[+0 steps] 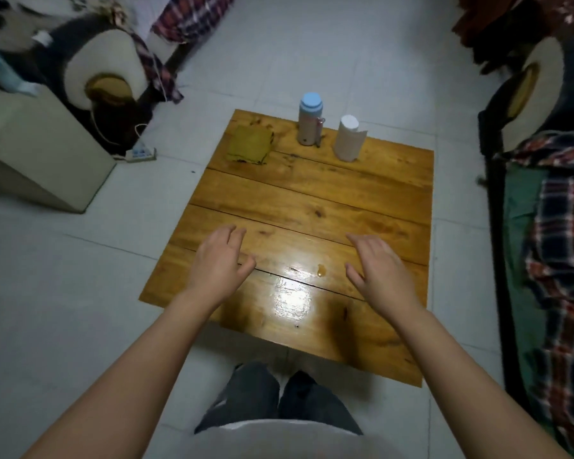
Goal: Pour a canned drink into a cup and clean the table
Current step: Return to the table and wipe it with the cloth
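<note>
Low centre of frame, both grips hover empty w/ fingers loosely spread, left hand [217,261] & right hand [380,271] flanking a small spill [321,270] on the worktop [312,200]; no can visible, so likely cleanup stage: next needs the cloth [250,144] or tissue roll [348,138], upper frame.

On the counter [312,200] stand one bottle with a blue cap [309,119], one paper roll [348,138] and one folded yellow cloth [250,144]. One small amber spill [321,270] lies there. Two hands hover: left [217,263], right [383,271].
</note>
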Motion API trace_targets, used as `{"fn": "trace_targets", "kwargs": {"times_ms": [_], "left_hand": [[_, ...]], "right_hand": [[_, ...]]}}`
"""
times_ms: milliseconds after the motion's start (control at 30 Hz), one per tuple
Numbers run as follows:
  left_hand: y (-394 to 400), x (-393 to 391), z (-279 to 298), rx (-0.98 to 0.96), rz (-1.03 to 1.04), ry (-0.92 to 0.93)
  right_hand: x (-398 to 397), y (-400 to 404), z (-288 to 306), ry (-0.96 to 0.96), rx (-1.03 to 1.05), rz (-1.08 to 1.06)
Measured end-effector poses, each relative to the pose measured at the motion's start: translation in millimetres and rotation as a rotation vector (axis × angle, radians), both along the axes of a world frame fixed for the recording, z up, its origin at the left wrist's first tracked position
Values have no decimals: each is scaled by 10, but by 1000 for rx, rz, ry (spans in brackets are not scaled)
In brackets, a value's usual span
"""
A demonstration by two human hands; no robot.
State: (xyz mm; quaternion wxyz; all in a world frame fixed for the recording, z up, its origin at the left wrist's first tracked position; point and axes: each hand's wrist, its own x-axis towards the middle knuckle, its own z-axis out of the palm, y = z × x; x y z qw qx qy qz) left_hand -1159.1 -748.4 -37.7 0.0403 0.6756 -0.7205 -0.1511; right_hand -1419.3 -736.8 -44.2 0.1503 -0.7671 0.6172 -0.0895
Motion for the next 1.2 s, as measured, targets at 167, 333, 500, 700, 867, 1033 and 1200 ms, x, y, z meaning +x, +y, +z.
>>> {"fn": "trace_targets", "kwargs": {"times_ms": [167,333,500,700,867,1033,1200], "left_hand": [[-212,156,-129,29,69,11],[-666,368,-285,38,89,-3],[-1252,596,-524,61,96,-3],[-2072,921,-859,129,78,37],[-2858,1131,-1171,117,46,45],[-3500,1231,-1579,165,79,96],[-3964,1213,-1980,220,193,281]], "right_hand": [[191,-456,-132,-13,-22,79],[473,-983,-340,-30,-27,94],[761,-1523,-551,-22,5,85],[1125,-2304,-830,-61,136,6],[1389,-3009,-1202,-126,244,-105],[1605,-3637,-1613,-275,325,-292],[1715,-4110,-1990,-444,387,-508]]}}
